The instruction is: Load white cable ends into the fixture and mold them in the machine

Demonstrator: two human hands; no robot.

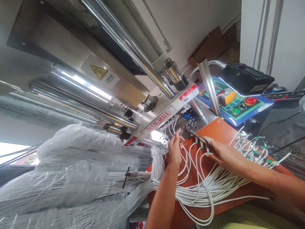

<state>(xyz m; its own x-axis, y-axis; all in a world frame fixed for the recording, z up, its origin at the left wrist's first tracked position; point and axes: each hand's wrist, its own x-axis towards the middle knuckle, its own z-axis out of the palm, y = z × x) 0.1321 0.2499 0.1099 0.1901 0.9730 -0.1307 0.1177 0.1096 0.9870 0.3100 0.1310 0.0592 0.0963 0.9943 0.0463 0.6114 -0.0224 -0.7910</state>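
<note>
My left hand is closed in a pinch beside the machine's lower plates, near white cables; what it pinches is too small to make out. My right hand grips the end of a narrow metal bar, which slants up-left towards the machine. Along the bar hang several white cables with small green-and-metal connectors. Other white cables run into the machine under the MIN-HUI label. A large bundle of white cables lies across the orange-brown table, with loose green connector ends at the right.
The steel machine with shiny rods stands above and to the left. A control panel with red and green buttons sits at the right, under a black lamp. Plastic-wrapped cable bundles fill the lower left, beside a T-handled clamp.
</note>
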